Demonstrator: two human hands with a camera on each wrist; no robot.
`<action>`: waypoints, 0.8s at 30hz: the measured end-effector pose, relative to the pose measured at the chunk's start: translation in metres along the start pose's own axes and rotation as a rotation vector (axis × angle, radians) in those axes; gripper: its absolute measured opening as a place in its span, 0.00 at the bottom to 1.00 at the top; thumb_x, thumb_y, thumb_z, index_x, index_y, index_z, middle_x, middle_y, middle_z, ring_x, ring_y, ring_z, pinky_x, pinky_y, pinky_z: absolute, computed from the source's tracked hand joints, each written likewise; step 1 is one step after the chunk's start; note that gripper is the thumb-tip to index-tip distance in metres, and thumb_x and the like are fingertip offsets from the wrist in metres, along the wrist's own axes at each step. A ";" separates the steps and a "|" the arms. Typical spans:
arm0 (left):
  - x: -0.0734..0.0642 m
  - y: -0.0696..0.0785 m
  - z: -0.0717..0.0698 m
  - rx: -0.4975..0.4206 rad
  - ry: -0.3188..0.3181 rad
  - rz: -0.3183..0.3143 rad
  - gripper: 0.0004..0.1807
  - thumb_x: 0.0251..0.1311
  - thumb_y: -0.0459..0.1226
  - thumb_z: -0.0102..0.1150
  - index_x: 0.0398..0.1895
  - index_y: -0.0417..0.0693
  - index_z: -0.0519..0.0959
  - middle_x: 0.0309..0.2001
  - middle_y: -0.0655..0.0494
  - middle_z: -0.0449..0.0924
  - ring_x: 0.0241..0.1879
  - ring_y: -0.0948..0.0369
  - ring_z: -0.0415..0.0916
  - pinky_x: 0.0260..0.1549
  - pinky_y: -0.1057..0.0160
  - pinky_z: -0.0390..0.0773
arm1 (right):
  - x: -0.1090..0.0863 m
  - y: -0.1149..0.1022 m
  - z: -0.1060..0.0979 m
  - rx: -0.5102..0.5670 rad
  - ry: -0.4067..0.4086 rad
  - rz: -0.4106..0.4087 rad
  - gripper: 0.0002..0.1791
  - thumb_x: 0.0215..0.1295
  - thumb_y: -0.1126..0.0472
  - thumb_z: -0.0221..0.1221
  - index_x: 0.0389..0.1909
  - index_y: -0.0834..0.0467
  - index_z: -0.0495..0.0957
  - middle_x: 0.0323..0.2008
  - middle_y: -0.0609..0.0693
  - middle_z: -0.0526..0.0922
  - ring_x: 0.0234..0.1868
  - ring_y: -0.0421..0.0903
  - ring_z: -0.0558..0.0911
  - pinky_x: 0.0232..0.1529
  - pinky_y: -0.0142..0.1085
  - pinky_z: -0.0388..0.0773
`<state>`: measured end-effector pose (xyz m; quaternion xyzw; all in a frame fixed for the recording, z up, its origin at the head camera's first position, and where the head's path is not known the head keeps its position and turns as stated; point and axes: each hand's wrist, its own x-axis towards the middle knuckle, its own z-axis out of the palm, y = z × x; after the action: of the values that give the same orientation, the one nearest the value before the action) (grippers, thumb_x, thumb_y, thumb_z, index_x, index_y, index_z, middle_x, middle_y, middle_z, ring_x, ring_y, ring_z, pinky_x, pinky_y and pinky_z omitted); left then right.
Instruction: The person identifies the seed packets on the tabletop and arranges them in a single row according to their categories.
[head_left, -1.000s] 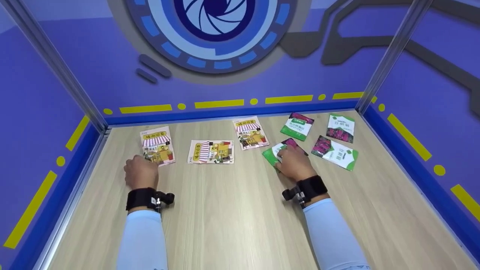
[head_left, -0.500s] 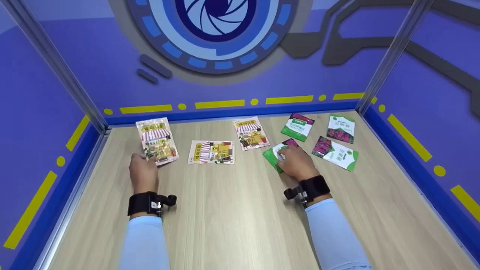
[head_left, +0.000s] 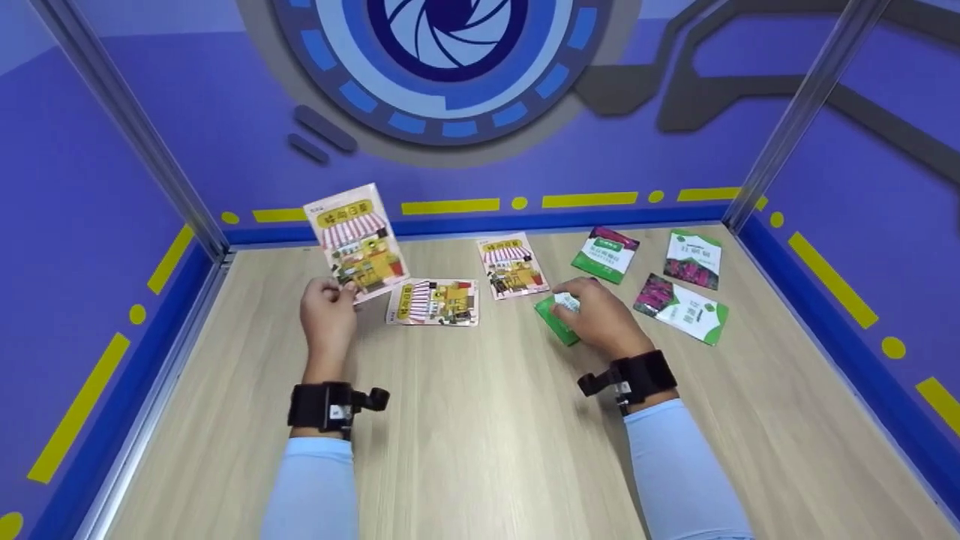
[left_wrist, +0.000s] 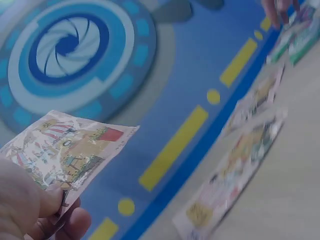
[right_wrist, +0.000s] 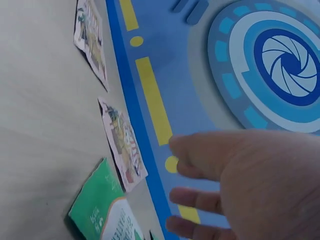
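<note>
Here, in head view, we see left hand (head_left: 328, 319) pinching lower-left corner of raised pink packet (head_left: 356, 240), held tilted above table (head_left: 465, 420). Right hand (head_left: 600, 315) lies over green packet (head_left: 553, 319), fingers loosely extended; contact we cannot tell. Left wrist view: thumb on packet face, fingers curled beneath; we judge light, firm pinch best, avoiding creases. Right wrist view: fingers slightly spread, nothing gripped; we advise lifting one packet edge before pinching.
</note>
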<state>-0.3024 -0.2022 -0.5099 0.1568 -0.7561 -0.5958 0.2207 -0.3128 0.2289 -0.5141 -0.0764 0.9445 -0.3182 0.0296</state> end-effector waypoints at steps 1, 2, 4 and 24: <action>-0.004 0.006 0.004 -0.012 -0.010 0.009 0.07 0.79 0.28 0.63 0.42 0.39 0.75 0.36 0.44 0.88 0.25 0.67 0.82 0.26 0.71 0.81 | 0.000 -0.001 0.000 0.028 0.005 -0.013 0.25 0.84 0.50 0.66 0.73 0.57 0.84 0.74 0.59 0.83 0.77 0.61 0.81 0.77 0.61 0.80; -0.007 0.011 0.007 -0.031 -0.021 0.014 0.07 0.79 0.29 0.64 0.42 0.39 0.75 0.36 0.44 0.89 0.24 0.67 0.83 0.27 0.71 0.83 | 0.000 -0.003 0.000 0.058 0.011 -0.026 0.24 0.85 0.50 0.65 0.73 0.57 0.84 0.73 0.59 0.84 0.75 0.60 0.82 0.76 0.61 0.81; -0.015 0.023 0.014 -0.054 -0.042 0.024 0.06 0.80 0.29 0.65 0.44 0.39 0.76 0.36 0.44 0.89 0.26 0.68 0.83 0.29 0.71 0.84 | 0.001 -0.007 0.002 0.103 0.028 -0.053 0.23 0.85 0.50 0.65 0.72 0.57 0.84 0.69 0.58 0.86 0.72 0.60 0.84 0.74 0.61 0.83; -0.080 0.079 0.045 -0.120 -0.183 0.097 0.09 0.76 0.35 0.73 0.45 0.43 0.80 0.34 0.55 0.83 0.35 0.58 0.77 0.33 0.65 0.76 | 0.003 -0.090 0.017 0.622 0.102 -0.206 0.22 0.89 0.54 0.60 0.69 0.65 0.85 0.48 0.60 0.95 0.46 0.47 0.94 0.42 0.34 0.86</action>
<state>-0.2556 -0.1059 -0.4533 0.0515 -0.7429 -0.6402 0.1885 -0.3027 0.1474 -0.4729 -0.1428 0.7897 -0.5960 -0.0281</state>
